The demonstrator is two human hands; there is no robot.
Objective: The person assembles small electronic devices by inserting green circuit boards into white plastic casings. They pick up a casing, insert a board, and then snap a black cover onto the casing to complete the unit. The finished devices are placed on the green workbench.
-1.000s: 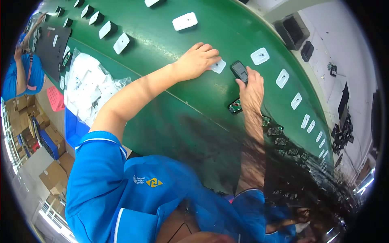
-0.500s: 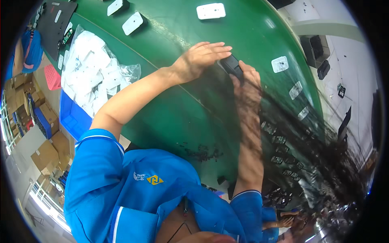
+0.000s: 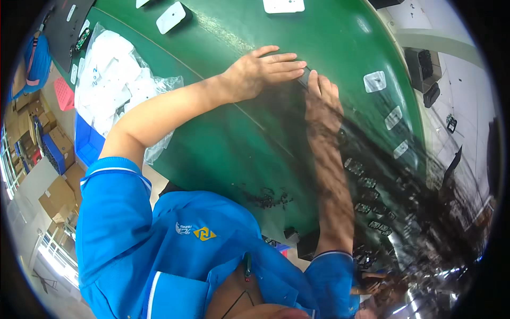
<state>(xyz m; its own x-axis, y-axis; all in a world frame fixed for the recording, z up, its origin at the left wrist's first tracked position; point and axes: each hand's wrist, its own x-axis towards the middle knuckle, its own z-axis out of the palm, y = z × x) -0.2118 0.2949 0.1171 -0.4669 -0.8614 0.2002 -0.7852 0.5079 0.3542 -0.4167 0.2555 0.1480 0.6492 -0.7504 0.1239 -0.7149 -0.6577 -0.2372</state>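
The person's two hands meet over a green bench [image 3: 212,143], with a dark device [image 3: 305,78] between them, mostly covered by fingers. The left hand [image 3: 263,73] comes in from the left, palm down, its fingers long and nearly straight, the tips at the device's left edge. Its thumb is out of sight, so I cannot tell whether this grip is pinching the device or lying flat against it. The right hand [image 3: 324,98] has its fingers bunched at the device's right side; loose strands of hair [image 3: 425,196] blur that area, but its grip seems narrow and holding the device.

Right of the hands, three pale plates [image 3: 374,81] lie apart in a curved row. Nearer the body, beside the right forearm, small circuit boards [image 3: 366,182] sit in a cluster, and a scatter of small dark parts [image 3: 268,198] lies between the forearms. Beyond the left forearm are a clear bag of white parts [image 3: 114,80], a blue bin [image 3: 87,139] and a white-topped dark box [image 3: 171,17].
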